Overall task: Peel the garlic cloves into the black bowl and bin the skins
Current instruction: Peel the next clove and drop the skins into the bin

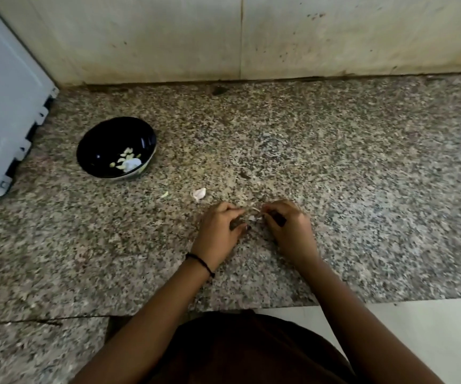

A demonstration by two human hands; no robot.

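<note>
Two hands: the left hand (219, 228) and the right hand (290, 228) are meeting low over the table (334, 162), near its front edge, knuckles up.
Left fingers (235, 209): they are curling inward and pinching the garlic clove (253, 216) from the left.
Right fingers (269, 209): they are curling the same way and pinching the same clove from the right.
One garlic clove in hand: it is showing only as a small pale piece in the gap between the fingertips, with a thin whitish strip sticking up from it; the rest is hidden and blurred.
One black bowl (96, 145): it is sitting upright on the table, well apart from the hands, to their left and farther back.
Peeled cloves (125, 157): a small heap of pale yellowish pieces is lying at the bowl's bottom, too blurred for an exact count, with one white scrap (134, 163) lying against them.
One loose skin (199, 193): white and curled, it is lying on the table just beyond the left hand.
One small pale bit (164, 194): it is lying left of that skin.
One black thread band (200, 263): it is circling the left wrist.
One grey-white box (2, 92): it is standing at the table's left end, near the bowl.
</note>
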